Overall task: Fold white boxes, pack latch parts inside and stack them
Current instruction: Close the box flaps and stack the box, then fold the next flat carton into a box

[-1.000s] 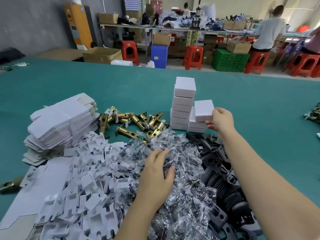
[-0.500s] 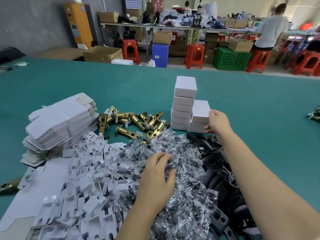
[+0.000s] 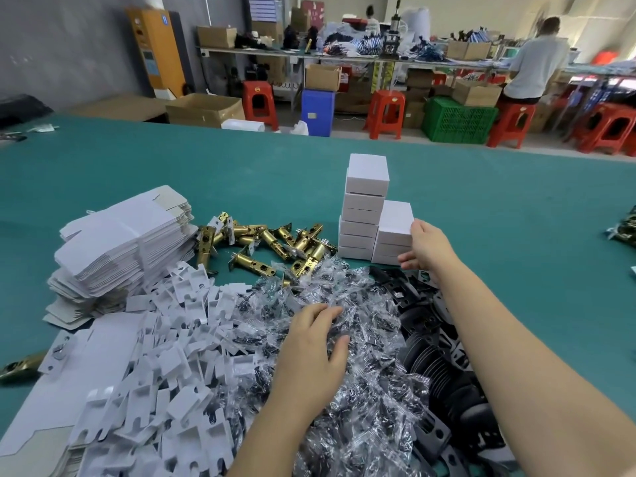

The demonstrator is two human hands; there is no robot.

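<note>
- The green table (image 3: 516, 218) fills most of the view; beyond its far edge stand red stools (image 3: 385, 111), a green crate (image 3: 457, 120), a blue bin (image 3: 317, 111) and cardboard cartons (image 3: 204, 110).
- A person in a white shirt (image 3: 535, 67) works at a far bench, back to the camera.
- A heap of clear plastic packets (image 3: 361, 390) with dark small parts inside covers the near centre of the table.
- Left of it lies a spread of white die-cut card inserts (image 3: 165, 373), overlapping one another.
- At the far left, a thick stack of flat unfolded white boxes (image 3: 124, 242) sits tilted on the table.
- Black metal plates (image 3: 444, 373) lie in a pile right of the packets, partly under the right forearm.
- 2 stacks of folded white boxes stand side by side, touching: the taller stack (image 3: 364, 208) on the left, the shorter stack (image 3: 394, 232) on the right.
- Brass latch parts (image 3: 268, 242) lie scattered between the flat boxes and the folded stacks.
- The right hand (image 3: 430, 246) touches the right side of the shorter stack, thumb at its lower boxes and fingers against the top box; I cannot tell whether it grips.
- The left hand (image 3: 313, 352) rests palm down on the packets, fingers loosely spread, clasping nothing visible.
</note>
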